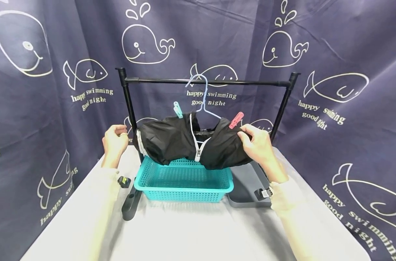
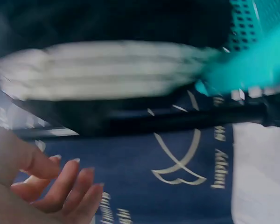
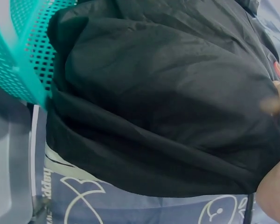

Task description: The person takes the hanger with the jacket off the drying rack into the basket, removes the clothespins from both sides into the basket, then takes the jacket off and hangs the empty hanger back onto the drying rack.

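A black zip jacket (image 1: 171, 139) with a white zipper hangs on a light blue hanger (image 1: 204, 94), which is hooked over a black rail. A light blue clothespin (image 1: 178, 110) and a pink clothespin (image 1: 236, 120) grip its two shoulders. My right hand (image 1: 258, 142) pinches the jacket's fabric just beside the pink clothespin; part of this hand also shows at the edge of the right wrist view. Left of the jacket, my left hand (image 1: 115, 141) holds nothing, its fingers loosely bent. A blurred white cuff (image 2: 107, 70) of the jacket lies above that hand in the left wrist view.
Below the jacket stands a turquoise basket (image 1: 184, 195) on the white table (image 1: 191, 232). A grey tray (image 1: 246, 185) sits to its right. The black rack (image 1: 158, 80) rises behind, its left foot (image 1: 131, 204) beside the basket. A patterned curtain surrounds the table.
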{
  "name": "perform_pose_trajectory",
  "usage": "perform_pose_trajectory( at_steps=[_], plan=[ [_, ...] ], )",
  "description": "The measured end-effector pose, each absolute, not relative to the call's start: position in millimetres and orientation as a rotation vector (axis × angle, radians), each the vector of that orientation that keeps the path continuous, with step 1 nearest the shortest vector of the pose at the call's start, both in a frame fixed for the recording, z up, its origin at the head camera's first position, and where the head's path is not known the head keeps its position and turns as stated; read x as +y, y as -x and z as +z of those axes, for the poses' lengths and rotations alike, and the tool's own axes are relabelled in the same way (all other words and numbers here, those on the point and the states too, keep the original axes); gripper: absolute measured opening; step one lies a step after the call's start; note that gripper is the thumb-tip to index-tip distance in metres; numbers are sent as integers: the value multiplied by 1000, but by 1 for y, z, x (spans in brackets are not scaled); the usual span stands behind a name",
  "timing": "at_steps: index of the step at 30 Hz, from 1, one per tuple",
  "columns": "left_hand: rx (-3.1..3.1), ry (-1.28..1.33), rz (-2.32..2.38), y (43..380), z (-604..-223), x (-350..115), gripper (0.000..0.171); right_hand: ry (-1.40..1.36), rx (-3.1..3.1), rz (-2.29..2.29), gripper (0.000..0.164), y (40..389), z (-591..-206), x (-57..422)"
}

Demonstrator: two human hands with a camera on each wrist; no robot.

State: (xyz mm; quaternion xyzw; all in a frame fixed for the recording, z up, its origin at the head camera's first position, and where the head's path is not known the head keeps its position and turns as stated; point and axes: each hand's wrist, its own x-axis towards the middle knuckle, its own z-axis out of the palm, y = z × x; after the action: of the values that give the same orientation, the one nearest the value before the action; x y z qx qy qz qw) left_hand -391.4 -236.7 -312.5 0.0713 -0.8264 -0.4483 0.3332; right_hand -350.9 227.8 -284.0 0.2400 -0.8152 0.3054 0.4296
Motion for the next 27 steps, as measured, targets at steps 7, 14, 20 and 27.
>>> perform_pose_trajectory(
  at_steps=[7, 14, 20, 27],
  plan=[
    [-1921, 102, -1073, 361, -302, -200, 35, -622, -2063, 777, 4, 360, -286, 221],
    [-1957, 385, -943, 355, -305, -172, 44, -658, -2067, 789, 4, 364, -303, 214],
    [-2024, 413, -933, 357, -316, -166, 34, -679, -2095, 821, 6, 366, -314, 208],
    [-2136, 405, -899, 358, -325, -170, 24, -700, -2131, 852, 6, 366, -319, 206]
  ],
)
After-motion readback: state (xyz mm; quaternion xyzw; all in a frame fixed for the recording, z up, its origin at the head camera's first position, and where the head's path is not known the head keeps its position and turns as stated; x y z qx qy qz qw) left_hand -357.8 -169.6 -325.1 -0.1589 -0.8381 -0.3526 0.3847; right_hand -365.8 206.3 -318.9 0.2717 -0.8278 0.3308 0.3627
